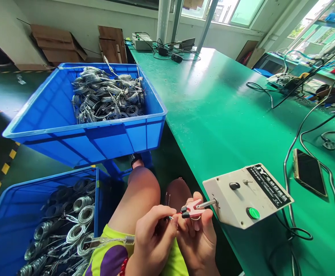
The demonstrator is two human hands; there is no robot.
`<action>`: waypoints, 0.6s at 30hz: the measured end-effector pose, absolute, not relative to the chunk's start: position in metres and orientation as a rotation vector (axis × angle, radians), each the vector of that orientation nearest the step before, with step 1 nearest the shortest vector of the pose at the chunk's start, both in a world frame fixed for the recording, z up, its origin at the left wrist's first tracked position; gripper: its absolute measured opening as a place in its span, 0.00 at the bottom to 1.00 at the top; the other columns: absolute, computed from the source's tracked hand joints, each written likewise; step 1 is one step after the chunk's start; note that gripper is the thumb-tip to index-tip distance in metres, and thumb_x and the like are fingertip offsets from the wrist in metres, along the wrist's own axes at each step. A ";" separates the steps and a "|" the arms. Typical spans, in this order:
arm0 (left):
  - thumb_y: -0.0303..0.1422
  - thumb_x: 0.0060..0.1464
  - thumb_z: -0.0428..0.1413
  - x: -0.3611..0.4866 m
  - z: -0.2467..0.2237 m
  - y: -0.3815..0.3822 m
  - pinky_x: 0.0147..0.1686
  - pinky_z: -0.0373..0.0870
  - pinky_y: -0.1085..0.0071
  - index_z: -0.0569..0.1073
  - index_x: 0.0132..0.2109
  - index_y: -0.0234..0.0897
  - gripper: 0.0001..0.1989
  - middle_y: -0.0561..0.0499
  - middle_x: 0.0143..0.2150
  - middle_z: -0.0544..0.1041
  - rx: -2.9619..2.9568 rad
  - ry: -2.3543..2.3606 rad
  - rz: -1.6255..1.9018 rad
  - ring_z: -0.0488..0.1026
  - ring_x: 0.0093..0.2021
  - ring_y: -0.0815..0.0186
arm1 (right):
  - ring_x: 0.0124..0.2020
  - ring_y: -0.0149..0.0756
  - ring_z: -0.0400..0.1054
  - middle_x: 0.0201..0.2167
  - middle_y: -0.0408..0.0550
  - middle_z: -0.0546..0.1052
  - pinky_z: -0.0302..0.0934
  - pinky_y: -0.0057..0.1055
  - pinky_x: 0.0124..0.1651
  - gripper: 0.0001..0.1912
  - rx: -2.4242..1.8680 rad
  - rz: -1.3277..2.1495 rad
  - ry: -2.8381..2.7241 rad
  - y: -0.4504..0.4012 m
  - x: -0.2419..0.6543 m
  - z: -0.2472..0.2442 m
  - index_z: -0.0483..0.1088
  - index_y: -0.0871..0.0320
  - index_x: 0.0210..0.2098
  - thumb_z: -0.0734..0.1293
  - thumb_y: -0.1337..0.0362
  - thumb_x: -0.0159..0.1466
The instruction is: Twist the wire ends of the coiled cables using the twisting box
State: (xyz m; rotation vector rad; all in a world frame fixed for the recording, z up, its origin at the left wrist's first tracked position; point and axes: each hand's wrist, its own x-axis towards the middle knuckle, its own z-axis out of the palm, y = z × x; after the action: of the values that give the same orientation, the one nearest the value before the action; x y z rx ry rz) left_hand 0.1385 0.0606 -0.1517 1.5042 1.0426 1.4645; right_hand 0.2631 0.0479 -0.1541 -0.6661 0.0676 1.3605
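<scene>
My left hand point(152, 239) pinches thin wire ends point(171, 217) and holds them up to a small pink clip point(192, 209). That clip sits on the metal shaft sticking out of a white box-shaped machine point(246, 195) at the green bench's near edge. My right hand point(197, 234) is below the clip, with its fingers closed around the clip and wires. A clear-sleeved cable point(110, 241) trails left from my left hand across my lap.
Two blue bins hold coiled silver cables: one raised at the back left point(55, 111), one low at the front left point(9, 214). A phone point(309, 171) and black cords point(296, 142) lie on the green bench point(213, 107). Devices and cardboard stand at the far end.
</scene>
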 end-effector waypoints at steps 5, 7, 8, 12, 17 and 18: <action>0.22 0.69 0.65 0.139 -0.153 0.059 0.32 0.78 0.84 0.83 0.50 0.42 0.10 0.53 0.39 0.87 1.515 1.045 1.475 0.82 0.29 0.71 | 0.22 0.22 0.43 0.29 0.32 0.70 0.63 0.18 0.26 0.24 -0.640 1.367 0.017 0.045 0.261 -0.165 0.82 0.51 0.49 0.90 0.50 0.61; 0.23 0.69 0.65 0.139 -0.152 0.059 0.31 0.78 0.83 0.83 0.50 0.41 0.08 0.52 0.38 0.87 1.521 1.040 1.487 0.82 0.29 0.71 | 0.22 0.22 0.43 0.29 0.32 0.68 0.63 0.19 0.26 0.23 -0.642 1.383 0.001 0.045 0.262 -0.167 0.82 0.51 0.47 0.89 0.49 0.61; 0.23 0.70 0.65 0.139 -0.152 0.059 0.31 0.78 0.82 0.83 0.50 0.41 0.08 0.52 0.38 0.87 1.522 1.035 1.488 0.82 0.28 0.70 | 0.22 0.22 0.46 0.30 0.33 0.70 0.64 0.19 0.27 0.23 -0.653 1.387 0.005 0.045 0.262 -0.167 0.82 0.50 0.47 0.89 0.49 0.61; 0.24 0.72 0.64 0.138 -0.153 0.059 0.31 0.77 0.81 0.83 0.50 0.41 0.07 0.51 0.38 0.87 1.521 0.996 1.463 0.80 0.28 0.70 | 0.25 0.26 0.60 0.35 0.38 0.76 0.72 0.26 0.33 0.26 -0.715 1.389 0.056 0.039 0.264 -0.169 0.84 0.44 0.53 0.90 0.49 0.59; 0.24 0.72 0.63 0.137 -0.155 0.059 0.35 0.78 0.79 0.82 0.52 0.42 0.09 0.51 0.39 0.85 1.517 0.935 1.463 0.80 0.32 0.69 | 0.26 0.33 0.65 0.29 0.38 0.75 0.74 0.32 0.36 0.28 -0.692 1.363 -0.071 0.022 0.263 -0.185 0.81 0.41 0.63 0.82 0.58 0.64; 0.23 0.72 0.63 0.137 -0.155 0.060 0.36 0.79 0.79 0.82 0.52 0.42 0.09 0.51 0.39 0.85 1.517 0.923 1.464 0.81 0.33 0.69 | 0.27 0.35 0.66 0.27 0.38 0.74 0.74 0.33 0.38 0.27 -0.706 1.345 -0.124 0.019 0.262 -0.191 0.82 0.42 0.63 0.80 0.58 0.65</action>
State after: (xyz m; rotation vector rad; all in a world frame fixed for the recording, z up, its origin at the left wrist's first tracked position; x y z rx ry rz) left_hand 0.1368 0.0598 -0.1547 1.5173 0.9229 1.4640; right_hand 0.2619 0.0187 -0.1907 -0.7056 -0.1236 1.3453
